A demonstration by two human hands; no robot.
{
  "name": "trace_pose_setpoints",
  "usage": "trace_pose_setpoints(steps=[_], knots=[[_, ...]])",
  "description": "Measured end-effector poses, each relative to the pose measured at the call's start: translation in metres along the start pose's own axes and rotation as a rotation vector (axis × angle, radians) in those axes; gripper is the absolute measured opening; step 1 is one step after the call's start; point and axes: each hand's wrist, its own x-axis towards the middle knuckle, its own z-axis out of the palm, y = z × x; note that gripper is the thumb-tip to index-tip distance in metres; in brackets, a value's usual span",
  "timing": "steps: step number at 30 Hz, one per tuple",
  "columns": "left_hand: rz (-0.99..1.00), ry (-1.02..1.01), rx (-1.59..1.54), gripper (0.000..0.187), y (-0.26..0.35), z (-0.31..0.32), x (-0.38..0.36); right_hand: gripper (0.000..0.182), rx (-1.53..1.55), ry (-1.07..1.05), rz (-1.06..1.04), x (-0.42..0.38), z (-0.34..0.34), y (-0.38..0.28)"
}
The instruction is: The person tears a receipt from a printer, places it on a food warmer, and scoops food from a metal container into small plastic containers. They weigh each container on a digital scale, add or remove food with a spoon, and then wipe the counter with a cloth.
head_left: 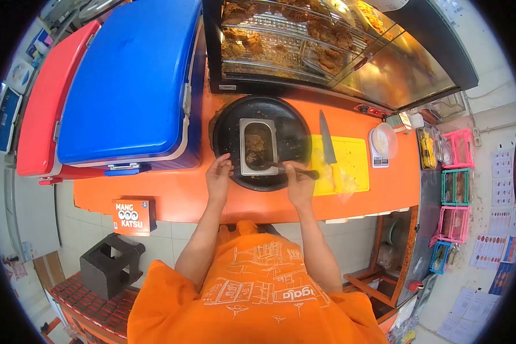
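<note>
While the right hand is closed around the ladle, dipped in the pan on the tray, the left hand is half open beside it, apparently empty, so the step seems scooping or stirring, and the next move calls for steady control.

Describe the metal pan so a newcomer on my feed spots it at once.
Find the big blue cooler, then the round black tray beside it. The metal pan sits in that tray, brown food inside. Unlike the round tray, it is silvery and straight-sided, and the utensil in the right hand reaches into it.
</note>
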Motion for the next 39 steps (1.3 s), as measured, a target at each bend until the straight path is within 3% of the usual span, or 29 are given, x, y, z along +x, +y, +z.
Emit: trace_pose_setpoints(steps=[5,11,16,18,20,22,24,26,30,32,34,35,36,38,39], knots=[[-0.015,0.012,-0.051,0.023,0.001,0.002,0.000,0.014,-0.006,0.018,0.038,0.001,-0.003,-0.003],[0.024,0.004,-0.113,0.022,0.022,0.014,0.001,0.024,0.105,0.212,0.038,0.011,-0.034,-0.007],[0.007,-0.167,-0.204,0.021,0.054,0.060,0.009,0.021,0.088,0.339,-0.017,0.009,-0.076,-0.036],[-0.006,-0.274,-0.090,0.021,0.069,0.080,0.006,0.019,0.367,0.373,-0.056,0.006,-0.091,-0.045],[-0.025,-0.327,-0.089,0.022,0.075,0.100,0.004,0.018,0.409,0.387,-0.095,0.002,-0.103,-0.064],[-0.163,-0.331,-0.334,0.023,0.080,0.121,-0.001,0.018,0.456,0.396,-0.127,-0.005,-0.114,-0.080],[-0.150,-0.367,-0.287,0.022,0.083,0.138,-0.004,0.026,0.418,0.427,-0.151,-0.009,-0.126,-0.091],[-0.066,-0.503,0.082,0.020,0.095,0.152,-0.013,0.026,0.430,0.448,-0.173,-0.015,-0.137,-0.099],[-0.120,-0.533,0.083,0.019,0.092,0.166,-0.019,0.027,0.419,0.569,-0.212,-0.031,-0.162,-0.093],[-0.183,-0.556,0.135,0.027,0.082,0.175,-0.018,0.017,0.400,0.612,-0.233,-0.040,-0.168,-0.093],[-0.474,-0.606,-0.522,0.040,0.058,0.189,-0.015,0.017,0.305,0.629,-0.237,-0.049,-0.169,-0.093],[-0.499,-0.613,-0.557,0.051,0.061,0.202,-0.021,0.017,0.215,0.633,-0.251,-0.053,-0.167,-0.095],[-0.501,-0.617,-0.551,0.051,0.060,0.214,-0.025,0.017,0.217,0.640,-0.251,-0.055,-0.164,-0.101],[-0.699,-0.579,-0.782,0.056,0.056,0.236,-0.032,0.017,-0.081,0.631,-0.293,-0.062,-0.155,-0.119],[-0.664,-0.666,-0.765,0.059,0.054,0.245,-0.035,0.014,-0.118,0.622,-0.324,-0.066,-0.154,-0.123]])
